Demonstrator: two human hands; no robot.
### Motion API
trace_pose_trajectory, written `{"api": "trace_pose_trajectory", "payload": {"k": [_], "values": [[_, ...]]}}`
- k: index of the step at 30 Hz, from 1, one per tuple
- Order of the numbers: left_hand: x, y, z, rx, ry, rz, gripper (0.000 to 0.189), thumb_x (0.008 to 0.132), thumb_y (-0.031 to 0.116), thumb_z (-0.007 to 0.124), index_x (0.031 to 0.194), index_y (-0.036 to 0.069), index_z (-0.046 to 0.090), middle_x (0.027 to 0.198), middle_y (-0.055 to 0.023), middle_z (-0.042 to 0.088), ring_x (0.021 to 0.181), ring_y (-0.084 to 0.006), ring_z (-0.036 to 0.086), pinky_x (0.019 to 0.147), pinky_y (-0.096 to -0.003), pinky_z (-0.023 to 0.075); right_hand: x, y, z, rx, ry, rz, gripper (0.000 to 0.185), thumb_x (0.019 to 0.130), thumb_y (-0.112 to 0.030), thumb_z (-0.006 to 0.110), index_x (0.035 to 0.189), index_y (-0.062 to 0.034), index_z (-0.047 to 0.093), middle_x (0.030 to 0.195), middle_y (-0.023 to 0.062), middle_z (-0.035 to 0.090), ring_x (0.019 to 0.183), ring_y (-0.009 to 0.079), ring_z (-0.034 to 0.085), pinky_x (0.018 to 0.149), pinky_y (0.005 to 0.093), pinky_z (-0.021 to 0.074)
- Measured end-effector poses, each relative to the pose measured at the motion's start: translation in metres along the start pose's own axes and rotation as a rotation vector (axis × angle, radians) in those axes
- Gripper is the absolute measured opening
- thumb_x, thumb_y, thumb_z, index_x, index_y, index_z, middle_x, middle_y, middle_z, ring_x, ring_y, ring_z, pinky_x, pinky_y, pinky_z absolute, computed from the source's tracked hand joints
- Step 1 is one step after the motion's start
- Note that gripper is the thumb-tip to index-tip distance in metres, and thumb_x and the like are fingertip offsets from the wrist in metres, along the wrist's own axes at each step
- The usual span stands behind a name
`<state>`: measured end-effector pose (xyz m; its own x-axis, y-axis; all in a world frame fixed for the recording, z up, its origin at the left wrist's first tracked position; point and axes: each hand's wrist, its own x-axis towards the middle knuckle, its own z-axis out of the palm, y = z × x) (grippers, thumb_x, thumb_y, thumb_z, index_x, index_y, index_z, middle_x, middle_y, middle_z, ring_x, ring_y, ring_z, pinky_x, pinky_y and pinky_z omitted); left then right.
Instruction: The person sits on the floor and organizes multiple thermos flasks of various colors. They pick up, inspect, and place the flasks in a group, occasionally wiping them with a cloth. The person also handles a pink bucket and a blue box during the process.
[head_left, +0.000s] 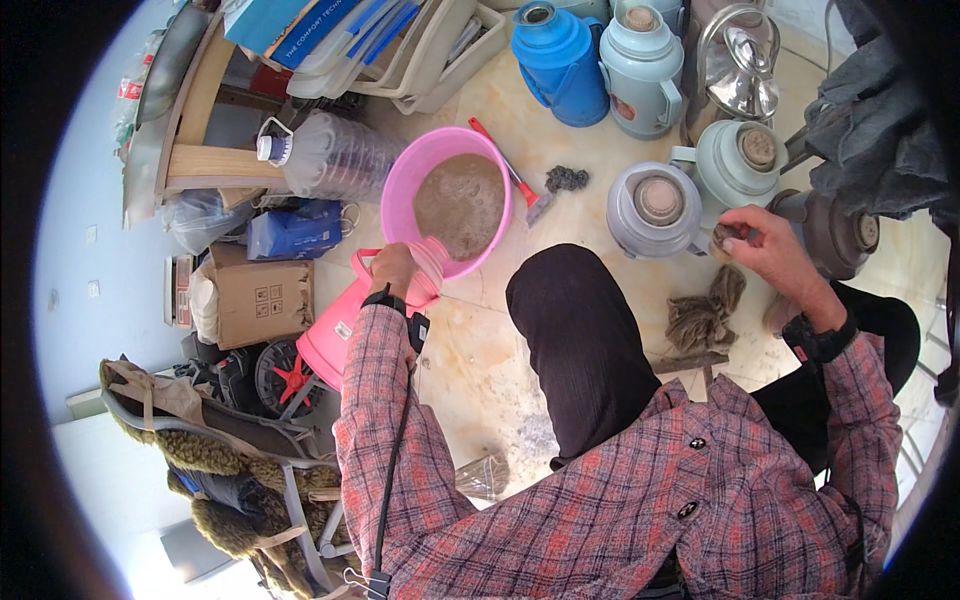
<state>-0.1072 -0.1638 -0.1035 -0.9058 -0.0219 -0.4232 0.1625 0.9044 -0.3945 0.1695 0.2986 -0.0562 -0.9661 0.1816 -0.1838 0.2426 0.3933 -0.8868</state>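
Note:
My left hand (394, 270) grips a pink thermos flask (328, 351) near its neck. The flask lies tilted, with its mouth reaching over the near rim of a pink plastic bucket (391, 196). Murky brown water (459, 206) with some froth fills part of the bucket; whether anything is flowing from the flask cannot be made out. On the other side, my right hand (772, 251) pinches a small brown piece (722, 244), apparently a cork stopper. Close to it stand a lilac thermos flask (622, 202) and a pale green one (712, 154), both corked.
A red-handled scraper (517, 176) and a dark scouring pad (567, 178) lie beyond the bucket. A brown rag (705, 315) rests by my knee. Blue thermos flasks (566, 75), a metal kettle (742, 71), a large plastic bottle (330, 154) and a cardboard box (259, 296) stand around.

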Motion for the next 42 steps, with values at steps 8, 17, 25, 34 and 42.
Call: {"api": "trace_pose_trajectory", "payload": {"k": [8,17,25,34,42], "values": [[-0.021,-0.033,-0.001,-0.283,0.114,-0.002,0.038,0.068,0.029,0.067,0.094,0.001,0.064,0.096,-0.0197,0.063,0.091,-0.0322,0.061,0.075,-0.0393,0.0491,0.008,0.008,0.002,0.005,0.015,-0.036,0.029,0.075,-0.012,0.06,0.102,-0.0009,0.058,0.087,0.0043,0.06,0.08,0.0112,0.053,0.072,0.0254,0.0437],[-0.036,-0.095,-0.008,-0.723,-0.075,-0.004,0.035,0.074,0.037,0.069,0.084,0.004,0.061,0.073,-0.0055,0.062,0.062,-0.0144,0.058,0.05,-0.0321,0.046,0.026,-0.04,0.005,0.131,0.01,-0.199,0.032,0.076,-0.011,0.059,0.107,-0.002,0.057,0.088,0.0021,0.058,0.08,0.0097,0.051,0.074,0.0244,0.0426],[-0.082,-0.074,-0.06,-1.034,-0.197,0.064,0.034,0.078,0.027,0.065,0.104,0.006,0.059,0.088,-0.0044,0.062,0.077,-0.0156,0.058,0.058,-0.0332,0.049,0.092,-0.125,0.056,0.12,-0.096,-0.552,0.038,0.075,-0.016,0.063,0.108,0.0001,0.056,0.092,0.0055,0.06,0.084,0.0129,0.055,0.076,0.0281,0.0457],[-0.081,-0.016,-0.095,-0.99,-0.052,0.364,0.036,0.081,0.018,0.062,0.114,0.006,0.054,0.094,-0.0067,0.061,0.084,-0.0179,0.057,0.065,-0.0339,0.0527,0.149,-0.174,0.109,-0.09,-0.025,-0.721,0.033,0.07,-0.019,0.061,0.099,-0.0035,0.06,0.092,0.0169,0.061,0.085,0.0306,0.058,0.076,0.0354,0.0471],[-0.063,0.036,-0.104,-1.421,-0.072,0.624,0.027,0.082,0.019,0.062,0.103,0.003,0.06,0.091,-0.0033,0.062,0.082,-0.0135,0.056,0.066,-0.0294,0.0478,0.163,-0.168,0.089,-0.27,-0.005,-0.781,0.032,0.071,-0.019,0.059,0.1,-0.0067,0.061,0.096,0.0162,0.058,0.091,0.0318,0.055,0.08,0.0362,0.0452]]}}
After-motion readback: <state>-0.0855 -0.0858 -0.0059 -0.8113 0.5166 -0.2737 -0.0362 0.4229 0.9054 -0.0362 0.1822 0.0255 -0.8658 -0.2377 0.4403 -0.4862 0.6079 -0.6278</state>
